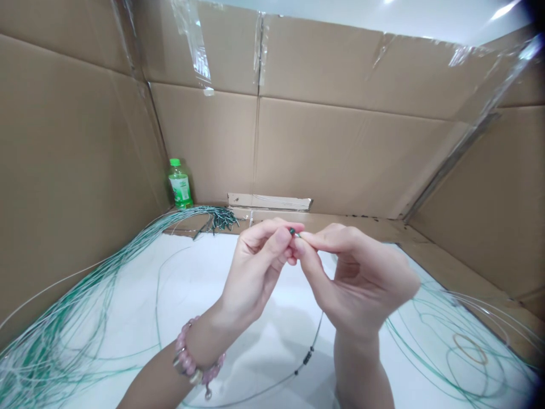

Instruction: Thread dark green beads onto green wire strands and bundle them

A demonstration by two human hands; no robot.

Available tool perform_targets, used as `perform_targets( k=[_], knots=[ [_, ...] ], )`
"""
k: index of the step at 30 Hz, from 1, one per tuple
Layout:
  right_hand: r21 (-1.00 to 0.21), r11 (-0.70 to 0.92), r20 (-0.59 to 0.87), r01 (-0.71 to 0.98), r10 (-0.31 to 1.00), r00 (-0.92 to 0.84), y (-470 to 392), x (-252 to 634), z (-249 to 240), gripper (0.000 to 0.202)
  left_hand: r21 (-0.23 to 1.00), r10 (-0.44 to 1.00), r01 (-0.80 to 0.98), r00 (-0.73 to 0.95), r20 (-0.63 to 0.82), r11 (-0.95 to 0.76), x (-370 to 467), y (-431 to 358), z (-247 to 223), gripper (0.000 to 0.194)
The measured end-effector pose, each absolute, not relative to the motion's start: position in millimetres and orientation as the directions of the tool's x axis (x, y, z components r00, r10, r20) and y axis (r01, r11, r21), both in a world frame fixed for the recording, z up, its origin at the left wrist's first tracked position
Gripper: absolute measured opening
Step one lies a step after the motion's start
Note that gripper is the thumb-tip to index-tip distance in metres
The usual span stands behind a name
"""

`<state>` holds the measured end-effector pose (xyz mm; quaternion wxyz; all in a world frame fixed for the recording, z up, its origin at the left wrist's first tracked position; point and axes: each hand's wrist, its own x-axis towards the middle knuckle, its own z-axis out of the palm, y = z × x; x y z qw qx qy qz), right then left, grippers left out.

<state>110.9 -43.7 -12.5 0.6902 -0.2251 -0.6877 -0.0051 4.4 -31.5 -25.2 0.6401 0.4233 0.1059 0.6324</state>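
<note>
Both hands meet at mid-view, fingertips nearly touching. My left hand, with a pink beaded bracelet on its wrist, pinches a small dark green piece between thumb and forefinger. A short bit of thin green line shows between the two pinches, and the thumb and forefinger of my right hand are closed on it. Below the hands hangs a thin cord carrying several small black bead-like pieces. Its upper end is hidden behind my right hand.
A large bundle of green and clear lines lies at left, its dark-tipped ends at the back. Loose coils lie at right. A green-capped bottle stands in the back left corner. Cardboard walls surround the white table.
</note>
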Motion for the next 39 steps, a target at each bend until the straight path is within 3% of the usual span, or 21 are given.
perform_targets(
  k=[7, 15, 25, 32, 39],
  knots=[
    [-0.307, 0.888, 0.948, 0.342, 0.317, 0.028, -44, 113, -13, 0.026, 0.684, 0.863, -0.669, 0.125, 0.489, -0.291, 5, -30, -24, 0.012],
    [-0.255, 0.850, 0.957, 0.461, 0.289, -0.004, -48, 117, -12, 0.024, 0.671, 0.733, -0.470, 0.073, 0.676, -0.573, -6, -19, -32, 0.011],
    [-0.237, 0.823, 0.958, 0.517, 0.286, -0.016, -47, 118, -11, 0.023, 0.678, 0.727, -0.441, 0.077, 0.682, -0.589, -9, -18, -30, 0.011],
    [-0.170, 0.875, 0.980, 0.454, 0.199, -0.017, -40, 116, -12, 0.029, 0.678, 0.727, -0.466, 0.101, 0.679, -0.568, -10, -18, -29, 0.012],
    [-0.280, 0.910, 0.957, 0.307, 0.289, 0.017, -40, 114, -12, 0.027, 0.694, 0.735, -0.512, 0.166, 0.657, -0.505, -11, -16, -25, 0.012]
  ],
)
